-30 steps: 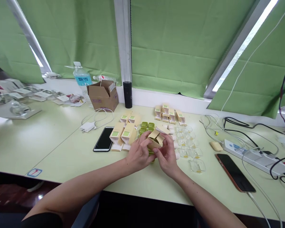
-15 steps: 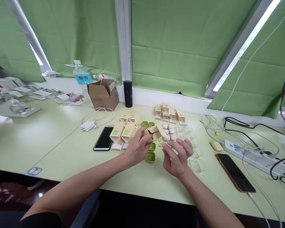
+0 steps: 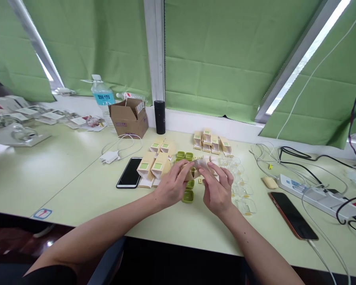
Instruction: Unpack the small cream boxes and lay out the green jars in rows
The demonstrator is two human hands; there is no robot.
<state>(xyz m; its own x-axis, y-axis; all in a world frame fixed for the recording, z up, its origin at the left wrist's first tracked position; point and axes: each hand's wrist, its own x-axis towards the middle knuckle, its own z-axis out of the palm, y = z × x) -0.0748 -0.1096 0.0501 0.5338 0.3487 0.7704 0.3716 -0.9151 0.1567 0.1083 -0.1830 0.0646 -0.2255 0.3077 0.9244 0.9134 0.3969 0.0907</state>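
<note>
A small beige cardboard box is gripped in my left hand, tilted over the table. My right hand has its fingertips on the box's raised flap, which looks pale on the inside. Below the box, several small green square cups stand in a column. White rounded pieces lie behind my right hand, partly hidden by it. Small golden ornaments are between my hands. To the right of my right hand are several clear plastic cases.
Beige boxes with green labels stand left, beside a black phone; more boxes are at the back. A brown carton and black bottle stand near the window. Right are another phone, cables and a power strip.
My right hand has moved left and up, from apart from the box onto its flap. The flap is now turned differently. My left hand stays around the box in about the same place.
</note>
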